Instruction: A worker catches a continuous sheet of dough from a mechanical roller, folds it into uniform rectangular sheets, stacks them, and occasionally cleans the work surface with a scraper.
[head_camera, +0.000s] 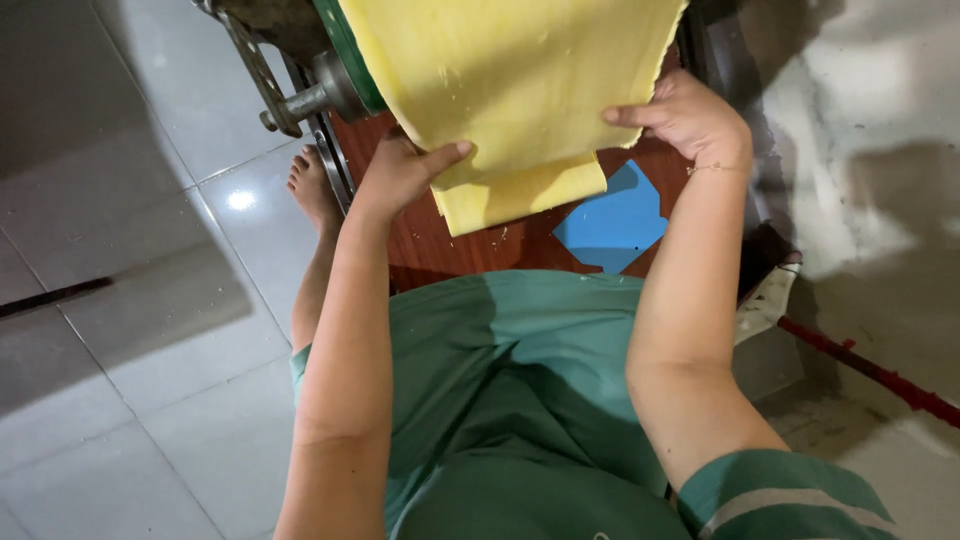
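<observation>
Both hands grip a yellow dough sheet (510, 70): left hand (400, 172) at its 7 o'clock edge, right hand (685, 115) at 4 o'clock. The sheet hangs from what looks like a roller (330, 90), over a brown counter (480, 245).

A small food workshop is suggested by a metal dough-rolling machine (300, 90), a yellow dough sheet (510, 70) and a tiled floor (150, 330).

The yellow dough sheet (520, 70) runs off the top edge, so its upper extent and the roller feeding it cannot be assessed. The left hand (400, 175) has its fingers tucked beneath the sheet, unseen. The machine (300, 95) is cropped at the frame top; the wooden counter (470, 245) is largely covered.
</observation>
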